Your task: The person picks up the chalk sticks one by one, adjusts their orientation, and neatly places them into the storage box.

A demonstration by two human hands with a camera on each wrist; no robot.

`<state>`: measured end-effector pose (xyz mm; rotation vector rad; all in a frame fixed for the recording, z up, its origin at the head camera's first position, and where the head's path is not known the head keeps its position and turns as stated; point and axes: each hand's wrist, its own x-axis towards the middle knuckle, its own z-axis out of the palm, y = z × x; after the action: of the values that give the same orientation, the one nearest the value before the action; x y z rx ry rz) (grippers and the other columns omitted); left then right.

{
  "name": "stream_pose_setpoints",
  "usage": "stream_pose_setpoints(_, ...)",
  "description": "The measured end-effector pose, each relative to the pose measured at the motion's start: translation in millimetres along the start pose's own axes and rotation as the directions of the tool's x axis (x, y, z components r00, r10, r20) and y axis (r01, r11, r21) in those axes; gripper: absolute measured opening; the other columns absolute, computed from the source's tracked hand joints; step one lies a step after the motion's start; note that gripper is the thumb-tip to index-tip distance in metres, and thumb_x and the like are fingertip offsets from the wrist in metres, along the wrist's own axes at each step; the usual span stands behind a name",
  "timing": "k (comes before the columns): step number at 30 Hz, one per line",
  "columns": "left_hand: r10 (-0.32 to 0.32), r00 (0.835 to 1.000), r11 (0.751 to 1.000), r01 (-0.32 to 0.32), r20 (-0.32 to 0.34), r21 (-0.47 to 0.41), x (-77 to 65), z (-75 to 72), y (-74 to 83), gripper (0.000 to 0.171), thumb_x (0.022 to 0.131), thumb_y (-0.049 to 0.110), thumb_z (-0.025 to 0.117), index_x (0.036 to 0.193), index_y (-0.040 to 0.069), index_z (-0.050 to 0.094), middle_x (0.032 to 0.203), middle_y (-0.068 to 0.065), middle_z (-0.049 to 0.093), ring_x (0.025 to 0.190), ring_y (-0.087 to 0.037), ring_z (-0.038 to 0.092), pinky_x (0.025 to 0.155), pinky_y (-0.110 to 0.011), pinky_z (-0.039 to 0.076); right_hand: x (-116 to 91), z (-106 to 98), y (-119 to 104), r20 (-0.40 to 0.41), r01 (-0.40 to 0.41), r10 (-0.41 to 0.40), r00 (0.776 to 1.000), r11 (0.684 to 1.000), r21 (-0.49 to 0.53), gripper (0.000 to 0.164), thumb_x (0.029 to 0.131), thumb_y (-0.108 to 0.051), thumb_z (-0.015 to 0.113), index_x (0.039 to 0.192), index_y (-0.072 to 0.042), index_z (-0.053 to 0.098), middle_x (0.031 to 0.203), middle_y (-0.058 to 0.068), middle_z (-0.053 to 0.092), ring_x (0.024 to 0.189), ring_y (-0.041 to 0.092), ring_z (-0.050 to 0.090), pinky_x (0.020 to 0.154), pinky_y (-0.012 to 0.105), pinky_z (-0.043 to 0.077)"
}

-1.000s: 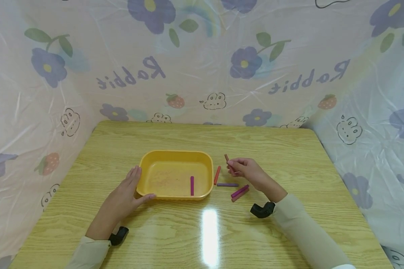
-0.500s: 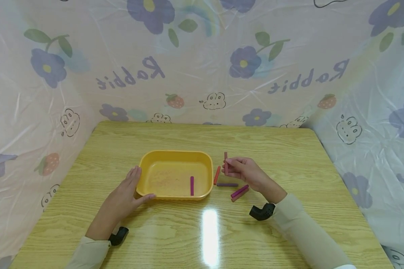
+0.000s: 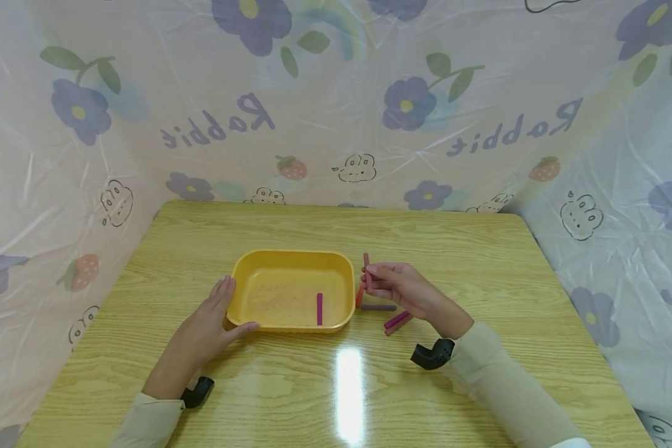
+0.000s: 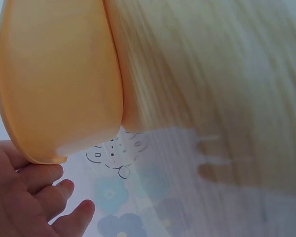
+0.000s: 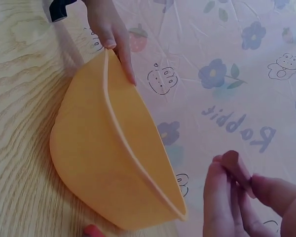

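My right hand [image 3: 406, 287] pinches a dull red crayon [image 3: 368, 280] between thumb and fingers, upright beside the basin's right rim. In the right wrist view the end of that crayon [image 5: 237, 170] shows above the fingertips. My left hand [image 3: 204, 323] rests on the left front corner of the yellow plastic basin [image 3: 291, 256], fingers straight along its side and thumb at the front rim. Inside the basin lies one magenta crayon [image 3: 320, 309]. An orange-red crayon [image 3: 359, 297], partly hidden by the right hand, lies by the basin's right wall.
A purple crayon [image 3: 378, 308] lies right of the basin. Nearer the front, a magenta crayon [image 3: 396, 320] and a dull red crayon [image 3: 399, 325] lie side by side. The wooden table [image 3: 291, 386] is backed by a patterned curtain [image 3: 325, 124].
My right hand has moved slightly left toward the basin with the dull red crayon, which has turned more upright. It now overlaps the orange-red crayon. The left hand and basin have stayed put.
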<state>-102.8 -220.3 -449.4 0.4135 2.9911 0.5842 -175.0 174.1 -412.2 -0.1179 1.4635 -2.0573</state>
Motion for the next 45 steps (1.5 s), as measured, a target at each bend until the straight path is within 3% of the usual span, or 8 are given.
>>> stream_pose_setpoints(10,0.017,1.0,0.999,-0.017,-0.007,0.037,1.0,-0.4,-1.0,0.107,0.08,0.071,0.049,0.149,0.003,0.004,0.153,-0.019,0.008,0.14,-0.032,0.008,0.105,-0.056,0.023,11,18,0,0.002,-0.031,0.032,0.999,0.989,-0.145,0.038,0.093,-0.017,0.058,0.119,0.012,0.054,0.104,0.019,0.065,0.098,0.026,0.064,0.089,0.043,0.044)
stream_pose_setpoints(19,0.016,1.0,0.999,-0.016,-0.003,0.03,1.5,-2.3,0.1,0.107,0.079,0.072,0.048,0.149,0.003,0.004,0.153,-0.019,0.008,0.14,-0.032,0.008,0.105,-0.056,0.023,23,38,-1,0.013,-0.018,0.021,1.0,0.986,-0.167,0.034,0.092,-0.015,0.059,0.114,0.01,0.057,0.105,0.02,0.064,0.098,0.027,0.064,0.08,0.034,0.051)
stream_pose_setpoints(30,0.014,1.0,1.0,-0.014,0.01,0.02,0.9,-1.7,0.1,0.107,0.08,0.071,0.049,0.149,0.002,0.004,0.153,-0.019,0.008,0.14,-0.031,0.007,0.105,-0.055,0.022,37,55,5,0.01,-0.005,0.008,1.0,0.968,-0.25,0.032,0.093,-0.015,0.057,0.114,0.01,0.059,0.106,0.025,0.063,0.093,0.027,0.066,0.088,0.048,0.043)
stream_pose_setpoints(40,0.03,0.999,1.0,-0.029,-0.023,0.011,0.9,0.9,-0.2,0.106,0.08,0.068,0.052,0.148,0.001,0.006,0.152,-0.021,0.01,0.14,-0.032,0.008,0.103,-0.057,0.024,50,63,18,-0.015,-0.052,0.049,0.999,0.965,-0.256,0.038,0.094,-0.013,0.056,0.12,0.015,0.053,0.111,0.029,0.06,0.09,0.026,0.066,0.082,0.039,0.051)
stream_pose_setpoints(45,0.014,1.0,1.0,-0.014,-0.012,0.014,0.5,1.3,-1.0,0.107,0.079,0.071,0.049,0.149,0.003,0.004,0.154,-0.017,0.007,0.141,-0.029,0.006,0.105,-0.055,0.024,54,69,20,-0.025,-0.064,0.059,0.998,0.958,-0.28,0.038,0.093,-0.012,0.057,0.119,0.015,0.054,0.107,0.03,0.061,0.089,0.027,0.067,0.084,0.043,0.049)
